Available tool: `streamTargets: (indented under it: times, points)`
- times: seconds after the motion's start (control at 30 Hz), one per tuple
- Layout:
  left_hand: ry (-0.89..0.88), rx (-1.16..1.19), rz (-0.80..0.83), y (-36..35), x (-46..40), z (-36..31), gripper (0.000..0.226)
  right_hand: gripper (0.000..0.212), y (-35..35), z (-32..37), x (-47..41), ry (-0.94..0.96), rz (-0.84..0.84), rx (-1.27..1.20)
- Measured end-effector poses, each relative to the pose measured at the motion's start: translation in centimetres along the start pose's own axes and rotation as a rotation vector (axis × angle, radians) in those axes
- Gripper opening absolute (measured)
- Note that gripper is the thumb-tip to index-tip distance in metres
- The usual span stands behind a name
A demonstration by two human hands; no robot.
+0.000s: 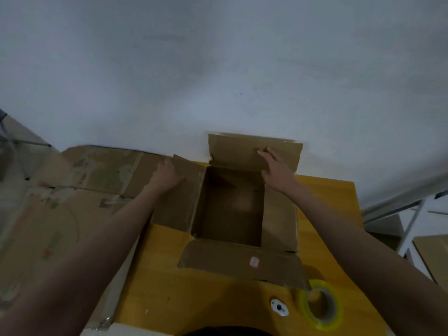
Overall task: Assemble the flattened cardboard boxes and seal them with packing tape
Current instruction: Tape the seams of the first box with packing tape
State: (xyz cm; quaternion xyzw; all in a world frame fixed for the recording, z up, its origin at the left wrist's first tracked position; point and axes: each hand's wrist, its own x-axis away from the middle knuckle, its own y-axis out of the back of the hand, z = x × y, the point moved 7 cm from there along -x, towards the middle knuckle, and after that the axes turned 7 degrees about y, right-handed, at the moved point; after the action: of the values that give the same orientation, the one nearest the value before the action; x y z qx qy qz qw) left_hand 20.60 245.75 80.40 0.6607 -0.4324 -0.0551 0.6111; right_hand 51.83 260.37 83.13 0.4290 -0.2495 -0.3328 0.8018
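An open brown cardboard box (229, 209) stands upright on the yellow table (194, 294), all top flaps spread outward. My left hand (167, 174) rests flat on the left flap with straight fingers. My right hand (276, 170) reaches over the box and touches the far flap (242, 149), which stands up against the wall; its fingers look extended. The near flap (242, 263) carries a small red and white sticker. A roll of clear yellowish packing tape (321, 304) lies on the table near its front right.
Flattened cardboard sheets (72, 190) lie to the left of the table. A small white round object (279, 307) sits beside the tape roll. A white metal shelf frame (407, 224) stands at the right. A pale wall rises right behind the box.
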Motion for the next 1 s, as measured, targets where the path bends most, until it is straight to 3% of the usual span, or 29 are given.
streamTargets:
  times: [0.1,0.27,0.37,0.47,0.57,0.7,0.83,0.9,1.0]
  points:
    - [-0.004,0.095,-0.002,0.2,0.5,0.1,0.074,0.065,0.1,0.0,-0.6,-0.026,0.021,-0.022]
    - [-0.245,0.182,-0.2,2.8,4.6,-4.8,0.04,0.066,0.4,0.0,-0.8,-0.021,0.026,-0.066]
    - [-0.418,0.149,0.031,0.7,7.0,-8.6,0.048,0.066,0.8,0.0,-0.4,-0.015,0.008,-0.079]
    - [-0.356,-0.093,0.399,-4.9,8.9,-9.0,0.063,0.064,1.1,-0.5,0.6,-0.034,-0.015,-0.09]
    - [-0.301,-0.235,0.565,-8.7,9.9,-7.1,0.07,0.067,2.1,-1.6,1.7,-0.062,-0.163,-0.026]
    - [-0.311,-0.169,0.476,-8.7,9.0,-5.0,0.062,0.067,3.1,-3.4,4.0,-0.126,-0.241,0.237]
    - [-0.382,0.012,0.31,-6.4,8.2,-3.8,0.047,0.037,2.9,-2.8,6.9,-0.018,-0.344,0.296]
    - [-0.431,0.035,0.243,-5.4,8.2,-3.3,0.041,0.04,1.3,-2.4,8.2,-0.001,-0.275,0.317]
    - [-0.455,0.042,0.185,-4.8,8.6,-2.8,0.037,0.048,-3.0,-3.6,9.6,-0.022,-0.03,0.214]
